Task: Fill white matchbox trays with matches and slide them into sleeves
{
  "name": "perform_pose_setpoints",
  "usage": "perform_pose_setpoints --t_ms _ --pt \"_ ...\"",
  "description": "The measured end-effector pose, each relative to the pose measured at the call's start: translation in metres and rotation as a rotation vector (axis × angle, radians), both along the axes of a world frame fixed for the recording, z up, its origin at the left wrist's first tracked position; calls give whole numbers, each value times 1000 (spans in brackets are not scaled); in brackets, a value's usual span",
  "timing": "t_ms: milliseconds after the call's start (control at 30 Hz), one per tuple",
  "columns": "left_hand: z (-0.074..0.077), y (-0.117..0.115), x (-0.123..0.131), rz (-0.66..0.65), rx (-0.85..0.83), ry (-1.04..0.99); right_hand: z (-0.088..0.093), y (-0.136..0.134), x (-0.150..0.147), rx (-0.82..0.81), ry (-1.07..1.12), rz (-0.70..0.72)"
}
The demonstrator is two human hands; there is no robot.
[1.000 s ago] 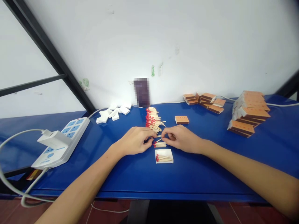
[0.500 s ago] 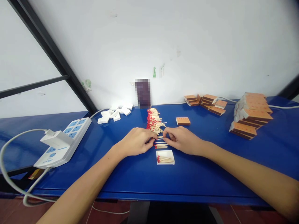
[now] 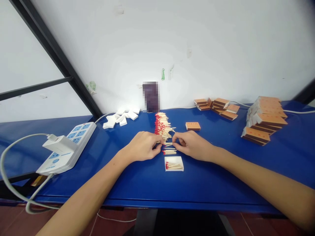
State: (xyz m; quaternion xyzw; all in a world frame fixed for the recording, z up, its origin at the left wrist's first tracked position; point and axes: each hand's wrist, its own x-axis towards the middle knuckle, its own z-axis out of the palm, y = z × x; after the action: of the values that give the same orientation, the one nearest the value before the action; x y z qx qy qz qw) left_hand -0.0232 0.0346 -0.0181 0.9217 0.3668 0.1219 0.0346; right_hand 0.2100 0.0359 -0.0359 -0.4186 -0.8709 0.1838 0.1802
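My left hand (image 3: pixel 147 146) is curled, thumb and forefinger drawn together at the red-headed ends of a few matchsticks (image 3: pixel 168 144). Across from it, my right hand (image 3: pixel 190 145) pinches at the plain ends of those same sticks. Just beyond the fingers lies a long heap of red-tipped matches (image 3: pixel 162 125), heads to the left. A small row of matches (image 3: pixel 169 152) rests on the table nearer to me. Below that row sits a white matchbox tray (image 3: pixel 178 159), with several matches along its near side. The fingertips partly cover the sticks between them.
On the blue table (image 3: pixel 137 186), white trays (image 3: pixel 120 118) are scattered back left. One orange matchbox (image 3: pixel 193 126) lies right of the heap. More matchboxes (image 3: pixel 219 106) and a taller stack (image 3: pixel 267 119) stand farther right. A power strip (image 3: pixel 73 144) with a plugged-in charger is at left.
The view has shifted slightly. My left fingertips have drawn back a little to the left, showing more of the matchsticks between the hands. The tray and its matches look unchanged.
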Motion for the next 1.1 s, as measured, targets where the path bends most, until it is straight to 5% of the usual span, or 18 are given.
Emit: perform_pose_setpoints --t_ms 1100 --pt "-4 3 2 10 -15 51 2 -2 1 -3 38 48"
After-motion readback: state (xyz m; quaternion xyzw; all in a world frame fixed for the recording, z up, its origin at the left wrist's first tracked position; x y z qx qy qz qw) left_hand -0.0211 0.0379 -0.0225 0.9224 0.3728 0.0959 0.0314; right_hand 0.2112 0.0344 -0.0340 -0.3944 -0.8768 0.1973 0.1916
